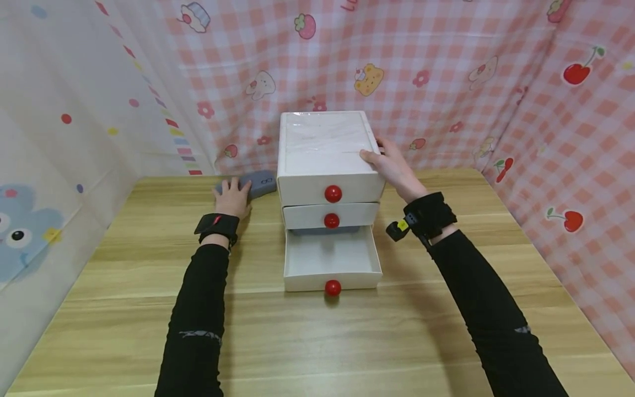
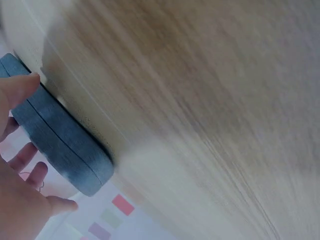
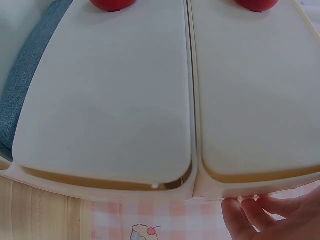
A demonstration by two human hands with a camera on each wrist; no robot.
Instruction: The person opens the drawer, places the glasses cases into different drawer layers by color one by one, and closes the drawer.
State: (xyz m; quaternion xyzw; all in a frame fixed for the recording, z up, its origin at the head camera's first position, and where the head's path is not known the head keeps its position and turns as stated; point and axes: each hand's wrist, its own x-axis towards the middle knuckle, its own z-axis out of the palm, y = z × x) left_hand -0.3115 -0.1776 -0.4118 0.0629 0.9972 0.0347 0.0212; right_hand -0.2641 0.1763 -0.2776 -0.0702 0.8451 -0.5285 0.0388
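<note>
A blue-grey glasses case (image 1: 260, 183) lies on the table left of a white drawer cabinet (image 1: 322, 146). My left hand (image 1: 233, 197) rests over its left end, fingers spread. In the left wrist view the thumb touches the case (image 2: 60, 135), while the other fingers extend past its far side. My right hand (image 1: 397, 168) braces the cabinet's right side, thumb on the top edge and fingertips (image 3: 232, 207) against the side wall. The bottom drawer (image 1: 333, 259) is pulled out; a blue-grey fabric thing (image 3: 22, 90) shows at its back, mostly hidden.
Red round knobs (image 1: 333, 193) mark the drawers; the upper two are closed. The wooden table (image 1: 446, 320) extends in front and to both sides. Patterned cloth (image 1: 337, 66) hangs close behind the cabinet and along both sides.
</note>
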